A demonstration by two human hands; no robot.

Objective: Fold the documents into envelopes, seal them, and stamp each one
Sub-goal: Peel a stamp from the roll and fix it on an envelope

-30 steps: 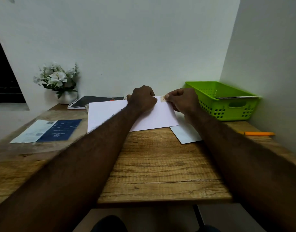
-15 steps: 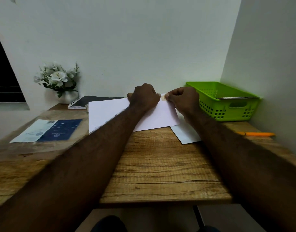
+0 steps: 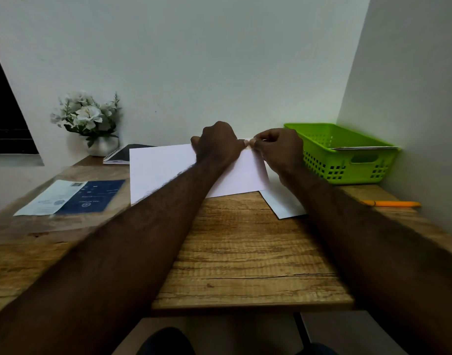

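A white envelope [image 3: 163, 172] lies flat on the wooden desk [image 3: 245, 252], far from me near the wall. My left hand [image 3: 217, 143] rests on its far right part with the fingers curled down onto the paper. My right hand [image 3: 278, 147] pinches a small stamp-like piece at the envelope's far right corner, fingertips meeting those of the left hand. The piece itself is almost hidden between the fingers. Another white sheet [image 3: 283, 203] sticks out from under the envelope's right end, partly under my right forearm.
A green plastic basket [image 3: 347, 160] with paper in it stands at the right by the wall. An orange pen [image 3: 391, 203] lies in front of it. A blue and white leaflet [image 3: 73, 198] lies at the left, with a spiral notebook [image 3: 122, 156] and a flower pot [image 3: 91, 124] behind.
The two hands have closed together at the envelope's far right corner; the small piece seen between them earlier is now almost covered by the fingertips.
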